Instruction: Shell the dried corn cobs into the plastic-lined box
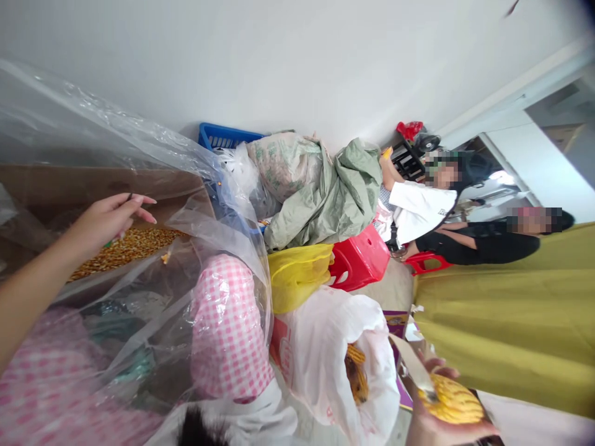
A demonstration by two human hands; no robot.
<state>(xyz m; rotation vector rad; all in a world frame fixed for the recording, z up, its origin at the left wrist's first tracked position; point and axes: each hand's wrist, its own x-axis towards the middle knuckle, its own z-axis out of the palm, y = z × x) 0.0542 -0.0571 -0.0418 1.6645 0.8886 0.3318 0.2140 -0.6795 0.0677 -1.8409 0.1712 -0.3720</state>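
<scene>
My left hand point(111, 220) reaches out over a cardboard box point(56, 186) lined with clear plastic, its fingers stretched loosely above a heap of loose corn kernels point(125, 244). A kernel or two hang in the air just under the fingertips. At the bottom right my right hand point(439, 424) is closed round a yellow corn cob point(453, 399). A pale flat blade point(413, 365) lies against the cob's top end. Beside that hand a white plastic bag point(325, 347) stands open with more corn cobs point(356, 371) inside.
Pink checked fabric point(227, 328) lies under the clear plastic sheet point(139, 148). Beyond are a yellow bag point(297, 272), red stools point(360, 257), green sacks point(325, 192) and a blue basket point(223, 135). Two people sit at right behind an olive cloth point(502, 310).
</scene>
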